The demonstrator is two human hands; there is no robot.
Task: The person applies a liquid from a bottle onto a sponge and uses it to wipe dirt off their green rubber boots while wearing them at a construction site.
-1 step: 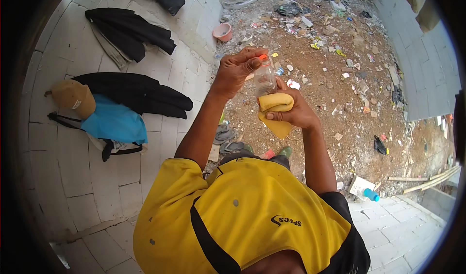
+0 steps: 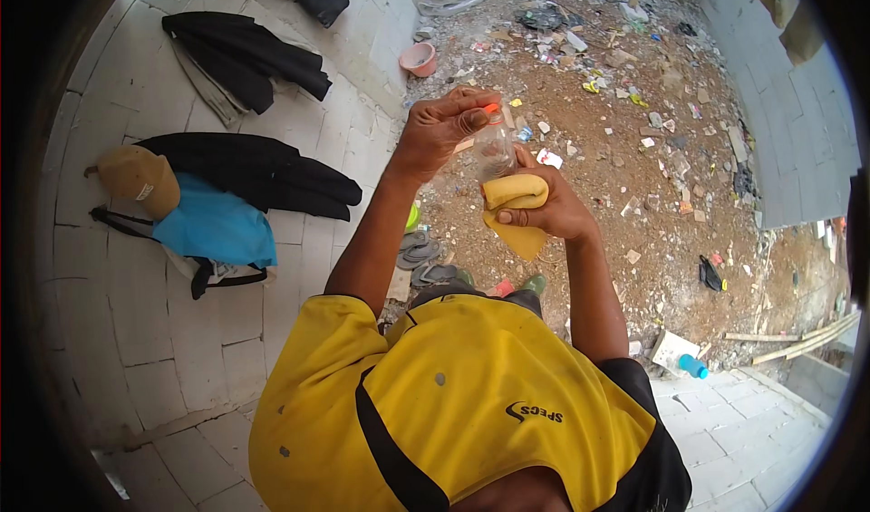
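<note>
Out in front of me I hold a clear plastic bottle (image 2: 494, 149) above the littered ground. My left hand (image 2: 442, 130) is closed at the bottle's top, with the fingers pinched on its orange-red cap (image 2: 491, 108). Whether the cap is seated on the neck or loose is hard to tell. Lower down, my right hand (image 2: 555, 206) grips the bottle together with a folded yellow cloth (image 2: 515, 190). One flap of the cloth hangs below the fingers, and the bottle's lower part is hidden behind it.
Dark clothes (image 2: 254, 172), a tan cap (image 2: 138, 181) and a blue cloth bag (image 2: 217, 222) lie against the pale block wall at left. A pink bucket (image 2: 419, 59) stands ahead. Rubble and litter cover the dirt (image 2: 616, 177). A blue bottle (image 2: 693, 366) lies at right, near wooden poles (image 2: 807, 338).
</note>
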